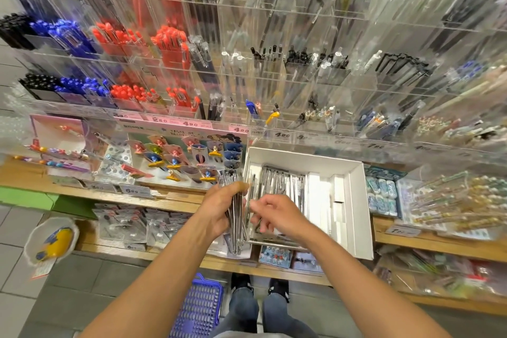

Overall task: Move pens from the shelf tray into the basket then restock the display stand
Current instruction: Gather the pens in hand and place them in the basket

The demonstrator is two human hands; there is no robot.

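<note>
A white cardboard tray [356, 200] sits on the wooden shelf and holds a row of clear-barrelled pens [277, 181]. My left hand [216, 211] grips an upright bundle of these pens [236, 230] just left of the tray. At the tray's left edge my right hand [277, 214] pinches a single pen between thumb and fingers, right beside the bundle. On the floor by my feet stands a blue plastic basket [199, 310], partly cut off by the frame's bottom. The clear acrylic display stand [274, 77] rises behind the shelf, with compartments of blue, red, black and clear pens.
Novelty clip pens on a printed card [189, 156] lie left of the tray. Erasers [382, 195] and decorated pens [452, 200] lie to its right. Packaged goods fill the lower shelf [131, 225]. A white bag with a yellow item [52, 240] hangs at the left.
</note>
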